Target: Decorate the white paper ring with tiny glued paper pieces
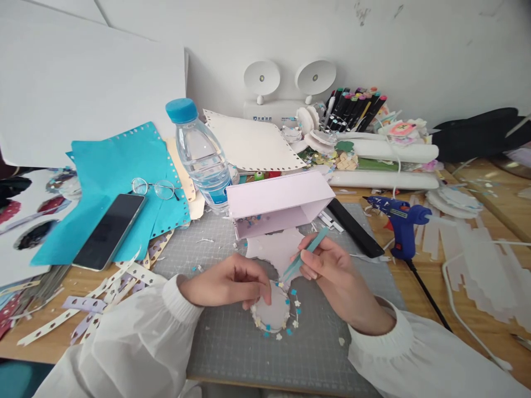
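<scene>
A round white paper disc (271,309) lies on the grey cutting mat (232,359), with small blue and cream flower pieces around its edge. My left hand (234,282) rests at the disc's upper left, its fingers curled and one fingertip on the disc; whether it pinches something is hidden. Teal tweezers (306,253) are held in my right hand (329,271), their tips pointing down at the disc's top edge. Behind the disc is a scalloped pale paper piece (276,249), in front of an open pale lilac box (282,196) with small flower pieces inside.
A water bottle (203,155) stands behind the box's left side. To the left are a phone (110,232), glasses (155,188) and punched paper strips (89,304). A blue glue gun (400,224) with a cord and a black bar (357,226) are on the right.
</scene>
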A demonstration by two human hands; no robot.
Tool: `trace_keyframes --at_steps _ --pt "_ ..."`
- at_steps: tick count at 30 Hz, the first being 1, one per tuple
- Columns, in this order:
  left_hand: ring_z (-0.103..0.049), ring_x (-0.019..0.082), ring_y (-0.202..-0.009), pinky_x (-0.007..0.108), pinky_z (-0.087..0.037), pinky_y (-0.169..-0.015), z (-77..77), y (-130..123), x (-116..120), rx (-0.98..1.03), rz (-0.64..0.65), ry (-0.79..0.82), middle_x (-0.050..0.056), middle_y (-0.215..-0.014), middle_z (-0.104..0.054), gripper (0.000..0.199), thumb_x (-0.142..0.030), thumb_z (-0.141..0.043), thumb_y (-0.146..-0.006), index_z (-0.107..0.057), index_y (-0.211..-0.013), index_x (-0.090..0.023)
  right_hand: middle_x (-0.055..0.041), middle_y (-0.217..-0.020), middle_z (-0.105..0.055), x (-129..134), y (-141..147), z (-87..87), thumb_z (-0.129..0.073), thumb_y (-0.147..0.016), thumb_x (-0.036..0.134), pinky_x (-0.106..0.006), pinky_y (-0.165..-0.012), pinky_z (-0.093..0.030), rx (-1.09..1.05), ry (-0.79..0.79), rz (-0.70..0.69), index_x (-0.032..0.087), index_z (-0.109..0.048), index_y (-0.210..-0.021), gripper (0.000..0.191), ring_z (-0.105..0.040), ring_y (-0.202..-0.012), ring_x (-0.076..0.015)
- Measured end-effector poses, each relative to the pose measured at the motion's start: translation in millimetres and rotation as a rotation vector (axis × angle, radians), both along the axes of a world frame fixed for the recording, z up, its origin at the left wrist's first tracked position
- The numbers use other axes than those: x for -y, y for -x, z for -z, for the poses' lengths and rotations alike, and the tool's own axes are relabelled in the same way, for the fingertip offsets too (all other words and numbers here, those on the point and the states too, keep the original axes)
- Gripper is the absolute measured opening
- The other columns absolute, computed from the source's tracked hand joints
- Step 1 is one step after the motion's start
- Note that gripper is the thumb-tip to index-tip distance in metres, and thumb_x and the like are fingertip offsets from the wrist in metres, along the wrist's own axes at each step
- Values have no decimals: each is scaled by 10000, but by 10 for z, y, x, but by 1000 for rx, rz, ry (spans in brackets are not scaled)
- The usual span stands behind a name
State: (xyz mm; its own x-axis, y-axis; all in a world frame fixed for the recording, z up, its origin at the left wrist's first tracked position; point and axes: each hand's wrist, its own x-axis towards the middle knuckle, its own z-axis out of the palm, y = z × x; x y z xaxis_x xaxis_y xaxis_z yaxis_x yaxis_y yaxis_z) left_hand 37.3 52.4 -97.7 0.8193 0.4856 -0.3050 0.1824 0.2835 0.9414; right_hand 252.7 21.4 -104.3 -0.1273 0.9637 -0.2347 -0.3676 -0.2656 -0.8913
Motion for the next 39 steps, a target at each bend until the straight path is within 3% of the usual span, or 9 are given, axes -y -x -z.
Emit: trace_keyframes --at_steps 4,10,14,21,33,39 --pt "-493 77 -495 181 -356 -467 5 -4 12 3 -17 34 6 -590 -535 305 -361 -582 -875 -655 -780 -81 19 -661 -568 -2 -10 17 -740 -736 384 -271 -547 -322 36 12 27 217 -597 -835 241 -375 -516 -86" --pt "-448 52 -475 166 -332 -439 -4 -3 11 9 3 97 -4 -638 -519 308 -341 -544 -894 -553 -693 -109 54 -533 -456 1 13 44 -738 -742 376 -271 -548 -328 68 -8 12 219 -611 -825 218 -388 -507 -98" --pt "-417 55 -461 174 -279 -412 -35 -18 0 19 11 106 -21 -598 -475 309 -323 -531 -891 -503 -659 -122 21 -630 -564 -6 29 36 -747 -724 389 -265 -527 -323 77 -3 -2 208 -605 -816 248 -382 -510 -89" --pt "-375 57 -453 203 -262 -430 -70 -33 -6 7 24 47 -34 -559 -437 334 -337 -523 -876 -456 -616 -139 -6 -742 -636 5 26 45 -749 -727 381 -259 -525 -323 98 -7 -19 201 -607 -822 248 -384 -524 -76" --pt "-282 53 -450 207 -220 -423 1 -36 41 32 -5 33 -67 -512 -348 398 -411 -546 -879 -407 -604 -159 2 -729 -631 8 17 80 -737 -755 358 -252 -528 -302 100 -23 -58 211 -626 -825 197 -394 -537 -74" --pt "-248 52 -468 207 -206 -426 5 -49 38 -7 -1 -102 -76 -516 -300 427 -413 -532 -890 -373 -583 -163 3 -746 -644 17 16 90 -745 -748 352 -246 -534 -308 85 -14 -56 216 -628 -830 196 -396 -540 -68"
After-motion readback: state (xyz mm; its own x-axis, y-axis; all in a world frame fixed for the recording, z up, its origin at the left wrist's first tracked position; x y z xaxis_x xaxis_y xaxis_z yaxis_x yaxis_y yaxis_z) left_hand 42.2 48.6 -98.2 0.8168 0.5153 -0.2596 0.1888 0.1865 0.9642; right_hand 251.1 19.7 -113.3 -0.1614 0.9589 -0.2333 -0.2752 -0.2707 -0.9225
